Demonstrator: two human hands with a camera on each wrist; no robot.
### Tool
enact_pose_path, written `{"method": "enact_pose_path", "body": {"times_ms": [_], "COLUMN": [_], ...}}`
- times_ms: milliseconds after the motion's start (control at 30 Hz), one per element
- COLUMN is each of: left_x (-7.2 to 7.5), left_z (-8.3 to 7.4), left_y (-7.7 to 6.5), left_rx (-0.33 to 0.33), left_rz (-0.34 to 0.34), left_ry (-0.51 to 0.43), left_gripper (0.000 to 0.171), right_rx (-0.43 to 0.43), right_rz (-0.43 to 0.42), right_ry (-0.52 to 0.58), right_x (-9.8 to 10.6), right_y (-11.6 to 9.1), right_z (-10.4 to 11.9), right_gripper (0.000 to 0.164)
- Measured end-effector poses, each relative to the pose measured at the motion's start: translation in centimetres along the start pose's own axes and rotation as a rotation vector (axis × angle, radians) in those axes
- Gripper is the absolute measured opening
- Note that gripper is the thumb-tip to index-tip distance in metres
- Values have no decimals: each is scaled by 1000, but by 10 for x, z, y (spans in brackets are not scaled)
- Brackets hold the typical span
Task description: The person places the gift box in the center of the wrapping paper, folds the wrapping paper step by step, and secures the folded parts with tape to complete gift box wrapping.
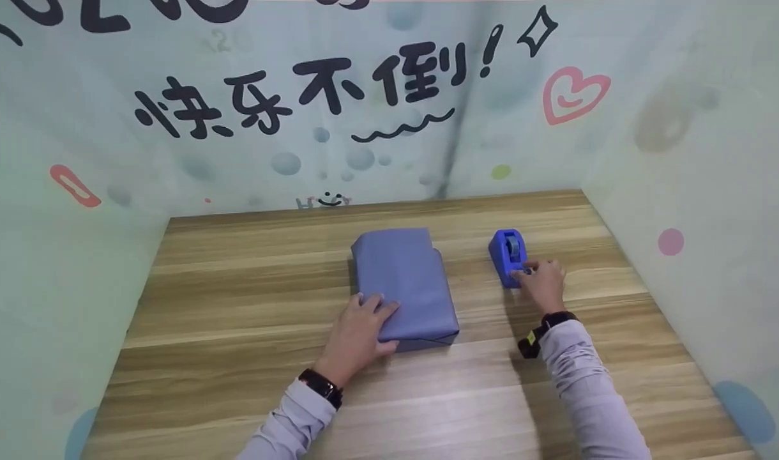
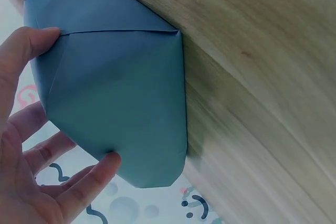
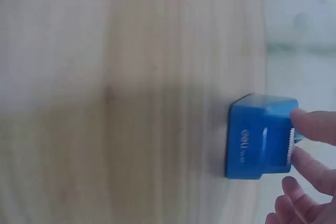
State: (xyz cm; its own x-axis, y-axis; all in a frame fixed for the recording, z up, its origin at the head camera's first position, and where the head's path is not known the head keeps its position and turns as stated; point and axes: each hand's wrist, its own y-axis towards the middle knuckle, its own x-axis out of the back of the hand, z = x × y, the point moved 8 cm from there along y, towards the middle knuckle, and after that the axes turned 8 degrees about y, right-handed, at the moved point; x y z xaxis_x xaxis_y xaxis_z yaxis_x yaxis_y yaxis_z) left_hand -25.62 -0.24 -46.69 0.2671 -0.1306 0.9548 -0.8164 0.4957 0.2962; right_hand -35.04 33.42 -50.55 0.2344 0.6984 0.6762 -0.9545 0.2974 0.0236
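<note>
A box-shaped package wrapped in blue-grey paper point(image 1: 405, 281) lies on the wooden table, its folded end facing near. My left hand point(image 1: 357, 332) rests on its near left corner, fingers spread over the top and left side. In the left wrist view, the thumb point(image 2: 42, 40) presses by a paper fold on the end. To the right stands a blue tape dispenser point(image 1: 501, 255) with a roll of tape point(image 1: 513, 246) in it. My right hand point(image 1: 546, 284) is at its near end. Thumb and forefinger pinch the tape end at the toothed cutter point(image 3: 291, 146).
Pale printed sheets form a back wall point(image 1: 249, 166) and side walls around the wooden table point(image 1: 236, 281). The package and the dispenser stand apart, with a strip of tabletop between them. A small black device with a yellow mark point(image 1: 531, 342) is strapped to my right wrist.
</note>
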Motion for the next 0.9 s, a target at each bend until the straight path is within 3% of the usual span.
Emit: {"method": "enact_pose_path", "body": {"times_ms": [533, 900], "left_x": [-3, -4], "left_z": [2, 1], "left_y": [-1, -2], "left_rx": [21, 18], "left_rz": [22, -1], "left_ry": [-4, -12], "left_gripper": [62, 63], "right_rx": [68, 53], "right_rz": [-153, -156], "right_ry": [102, 180], "right_x": [-5, -4], "right_y": [-4, -1], "right_z": [9, 10], "right_gripper": [28, 31]}}
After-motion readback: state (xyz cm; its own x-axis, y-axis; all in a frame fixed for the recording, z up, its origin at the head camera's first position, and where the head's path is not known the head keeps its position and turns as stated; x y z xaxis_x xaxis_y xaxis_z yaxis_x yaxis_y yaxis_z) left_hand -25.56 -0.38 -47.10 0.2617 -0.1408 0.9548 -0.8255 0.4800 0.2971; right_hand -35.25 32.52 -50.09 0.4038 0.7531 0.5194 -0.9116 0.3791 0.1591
